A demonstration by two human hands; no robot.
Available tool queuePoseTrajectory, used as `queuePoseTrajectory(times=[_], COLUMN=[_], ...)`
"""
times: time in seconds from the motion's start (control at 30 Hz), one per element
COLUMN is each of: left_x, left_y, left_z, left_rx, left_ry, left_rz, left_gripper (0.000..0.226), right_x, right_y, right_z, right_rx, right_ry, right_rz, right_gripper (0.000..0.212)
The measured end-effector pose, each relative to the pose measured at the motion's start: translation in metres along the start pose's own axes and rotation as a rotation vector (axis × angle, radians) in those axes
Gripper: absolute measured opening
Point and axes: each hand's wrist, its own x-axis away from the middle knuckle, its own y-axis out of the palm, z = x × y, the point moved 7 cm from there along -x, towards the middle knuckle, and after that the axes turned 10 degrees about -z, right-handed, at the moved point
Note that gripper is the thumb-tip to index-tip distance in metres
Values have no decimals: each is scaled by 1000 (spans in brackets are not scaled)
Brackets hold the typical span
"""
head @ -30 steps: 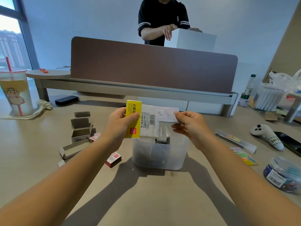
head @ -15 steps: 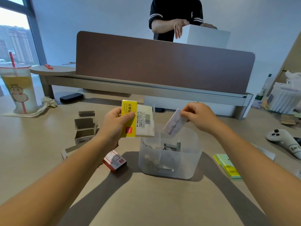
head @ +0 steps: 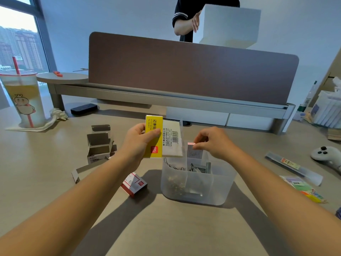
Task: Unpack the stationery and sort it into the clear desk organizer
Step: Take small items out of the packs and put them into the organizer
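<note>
The left hand (head: 137, 143) grips a yellow sticky-note pack (head: 162, 138) upright — the right hand (head: 215, 143) pinches a small pink-edged pad (head: 193, 151) over the clear organizer (head: 196, 183) on the tabletop (head: 166, 228).

Pale wall (head: 110, 24) — window (head: 16, 39) left — brown divider (head: 184, 71).

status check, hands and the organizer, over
Left hand gripping yellow sticky-note pack. Right hand pinching small pad over clear organizer. Nothing blocking.
</note>
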Motion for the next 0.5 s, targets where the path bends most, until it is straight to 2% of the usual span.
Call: queuePoseTrajectory(times=[0.23, 0.37, 0.43, 0.5], left_x=[-1, 0, 0, 1], left_y=[1, 2, 2, 4], left_z=[0, 0, 1, 3], left_rx=[-21, -35, -27, -16], left_ry=[-9, -24, -34, -39], left_rz=[6, 27, 47, 60], left_gripper=[7, 7, 6, 11], right_x=[0, 0, 4, 11], right_y=[1, -2, -7, -16], right_z=[-3, -6, -5, -6], right_rx=[70, 136, 110, -22], right_ry=[-26, -56, -62, -84], right_rz=[-5, 63, 102, 163], right_gripper=[20, 21, 22, 20])
